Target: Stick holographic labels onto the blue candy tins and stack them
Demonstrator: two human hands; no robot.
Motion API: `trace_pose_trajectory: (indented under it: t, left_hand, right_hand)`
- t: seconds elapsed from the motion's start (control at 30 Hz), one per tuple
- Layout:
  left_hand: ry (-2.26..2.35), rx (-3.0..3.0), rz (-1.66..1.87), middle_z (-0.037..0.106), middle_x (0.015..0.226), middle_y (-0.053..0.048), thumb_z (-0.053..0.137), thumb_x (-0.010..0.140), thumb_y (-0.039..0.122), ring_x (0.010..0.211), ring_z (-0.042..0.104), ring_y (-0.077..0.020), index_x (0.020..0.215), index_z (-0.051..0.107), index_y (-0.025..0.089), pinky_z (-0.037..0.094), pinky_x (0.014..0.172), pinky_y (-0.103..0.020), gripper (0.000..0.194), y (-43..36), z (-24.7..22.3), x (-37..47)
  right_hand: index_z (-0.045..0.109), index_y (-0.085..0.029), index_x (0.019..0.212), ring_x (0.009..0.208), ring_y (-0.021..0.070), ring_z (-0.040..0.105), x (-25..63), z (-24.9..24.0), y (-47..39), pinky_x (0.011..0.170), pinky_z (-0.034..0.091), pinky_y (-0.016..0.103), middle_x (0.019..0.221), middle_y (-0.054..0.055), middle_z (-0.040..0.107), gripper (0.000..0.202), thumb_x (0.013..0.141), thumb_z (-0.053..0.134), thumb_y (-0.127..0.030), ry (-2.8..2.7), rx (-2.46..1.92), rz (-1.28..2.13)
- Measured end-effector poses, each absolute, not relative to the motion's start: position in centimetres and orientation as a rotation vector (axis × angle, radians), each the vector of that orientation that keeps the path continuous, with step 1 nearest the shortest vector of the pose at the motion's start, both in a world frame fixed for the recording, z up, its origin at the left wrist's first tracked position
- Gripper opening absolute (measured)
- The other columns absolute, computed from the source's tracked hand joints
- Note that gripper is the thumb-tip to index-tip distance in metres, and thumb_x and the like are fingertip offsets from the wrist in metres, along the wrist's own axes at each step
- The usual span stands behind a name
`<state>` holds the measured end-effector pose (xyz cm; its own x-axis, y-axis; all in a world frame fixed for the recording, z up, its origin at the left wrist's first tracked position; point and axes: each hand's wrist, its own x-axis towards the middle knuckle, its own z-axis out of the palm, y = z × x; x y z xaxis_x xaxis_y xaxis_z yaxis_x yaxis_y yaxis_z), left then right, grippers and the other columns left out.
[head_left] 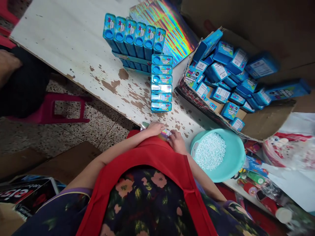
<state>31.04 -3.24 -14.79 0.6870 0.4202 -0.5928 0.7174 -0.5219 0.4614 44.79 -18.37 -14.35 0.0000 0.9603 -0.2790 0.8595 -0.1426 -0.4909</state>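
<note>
At the table's near edge, against the red apron point(147, 154), my left hand point(155, 128) is closed on a shiny holographic strip point(165, 132). The fingers of my right hand point(176, 141) pinch the strip's other end, near a small pale piece. Just beyond my hands runs a column of blue candy boxes point(161, 79) marked "Caramelo Macizo". Clear, shiny patches cover the ends of the nearest few. Behind them, several more blue boxes point(130, 32) stand in a slanted row across a flat line of the same boxes.
Right of my hands is a turquoise basin point(236, 157) of small white candies point(211, 151). Behind it, a cardboard carton point(258, 126) is piled with blue boxes. A holographic sheet point(169, 29) lies at the back. A pink stool point(66, 109) and a person's hand point(8, 65) are at left.
</note>
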Motion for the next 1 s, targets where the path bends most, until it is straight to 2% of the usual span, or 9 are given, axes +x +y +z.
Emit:
trace_pose_trajectory:
  t: [0.17, 0.27, 0.37, 0.5, 0.6, 0.67, 0.8, 0.9, 1.0]
  left_hand:
    - [0.858, 2.132, -0.469, 0.071, 0.095, -0.009, 0.038, 0.093, 0.028, 0.093, 0.063, -0.0231, 0.089, 0.069, 0.017, 0.041, 0.089, -0.034, 0.034, -3.4, -14.9, 30.6]
    - [0.737, 1.991, -0.194, 0.067, 0.113, -0.01, 0.037, 0.095, 0.031, 0.11, 0.058, -0.0222, 0.107, 0.065, 0.017, 0.038, 0.099, -0.034, 0.034, -3.7, -12.6, 30.1]
    - [0.524, 1.685, -0.066, 0.063, 0.121, -0.006, 0.047, 0.092, 0.036, 0.109, 0.058, -0.0176, 0.123, 0.056, 0.02, 0.043, 0.093, -0.028, 0.036, -4.0, -9.1, 30.2]
    - [0.649, 1.651, -0.046, 0.066, 0.087, 0.001, 0.051, 0.089, 0.031, 0.082, 0.059, -0.0138, 0.092, 0.063, 0.019, 0.045, 0.078, -0.025, 0.017, -3.7, -4.4, 30.2]
    - [0.841, 1.648, 0.103, 0.064, 0.082, 0.001, 0.054, 0.088, 0.034, 0.078, 0.058, -0.0135, 0.087, 0.061, 0.019, 0.046, 0.078, -0.027, 0.016, -2.7, -1.3, 29.3]
    - [0.831, 1.543, 0.234, 0.065, 0.095, -0.002, 0.059, 0.086, 0.037, 0.087, 0.06, -0.0151, 0.101, 0.06, 0.02, 0.048, 0.083, -0.029, 0.023, -2.0, 0.4, 28.8]
    - [0.546, 1.207, 0.271, 0.054, 0.132, -0.012, 0.075, 0.073, 0.04, 0.115, 0.057, -0.0219, 0.131, 0.046, 0.025, 0.051, 0.087, -0.032, 0.067, -1.6, 1.7, 29.8]
    - [0.571, 1.032, 0.16, 0.067, 0.099, -0.009, 0.074, 0.073, 0.039, 0.086, 0.066, -0.0175, 0.108, 0.058, 0.018, 0.054, 0.072, -0.029, 0.044, -1.9, 1.3, 31.1]
    - [0.767, 1.07, 0.204, 0.062, 0.067, -0.001, 0.064, 0.08, 0.036, 0.059, 0.059, -0.011, 0.085, 0.058, 0.016, 0.05, 0.059, -0.025, 0.022, -1.2, 1.0, 31.3]
  right_hand:
    - [0.062, -0.02, 0.084, 0.086, 0.0237, 0.057, 45.1, -11.9, -17.6, 0.078, 0.047, 0.036, 0.087, 0.009, 0.064, 0.01, 0.089, 0.054, -0.025, -1.758, -2.154, 0.927]
    - [0.056, -0.02, 0.08, 0.076, 0.0195, 0.056, 45.9, -8.9, -16.8, 0.071, 0.044, 0.031, 0.078, 0.004, 0.061, 0.013, 0.089, 0.054, -0.029, -1.543, -2.098, 0.987]
    - [0.053, -0.02, 0.078, 0.07, 0.0162, 0.054, 47.1, -5.2, -15.7, 0.068, 0.042, 0.028, 0.074, 0.001, 0.059, 0.016, 0.088, 0.057, -0.032, -1.432, -1.978, 1.111]
    - [0.054, -0.02, 0.079, 0.068, 0.0134, 0.052, 48.2, -0.6, -13.9, 0.066, 0.041, 0.026, 0.073, -0.001, 0.057, 0.02, 0.088, 0.059, -0.037, -1.364, -1.822, 1.216]
    - [0.054, -0.02, 0.079, 0.07, 0.0125, 0.052, 49.0, 2.2, -12.8, 0.067, 0.041, 0.025, 0.073, -0.001, 0.057, 0.021, 0.088, 0.062, -0.038, -1.308, -1.723, 1.265]
    - [0.055, -0.02, 0.079, 0.071, 0.0123, 0.052, 49.5, 3.7, -12.4, 0.067, 0.042, 0.025, 0.075, -0.001, 0.057, 0.021, 0.087, 0.064, -0.037, -1.284, -1.645, 1.322]
    - [0.056, -0.021, 0.079, 0.072, 0.0136, 0.054, 50.2, 5.4, -11.8, 0.068, 0.044, 0.027, 0.076, -0.001, 0.058, 0.019, 0.085, 0.067, -0.037, -1.259, -1.503, 1.45]
    - [0.057, -0.023, 0.077, 0.071, 0.015, 0.055, 49.9, 5.2, -11.2, 0.066, 0.046, 0.029, 0.075, 0.0, 0.059, 0.02, 0.083, 0.068, -0.039, -1.226, -1.455, 1.498]
    - [0.056, -0.022, 0.076, 0.064, 0.0142, 0.051, 49.0, 3.8, -9.8, 0.059, 0.043, 0.028, 0.07, -0.001, 0.057, 0.023, 0.082, 0.067, -0.041, -1.172, -1.614, 1.307]
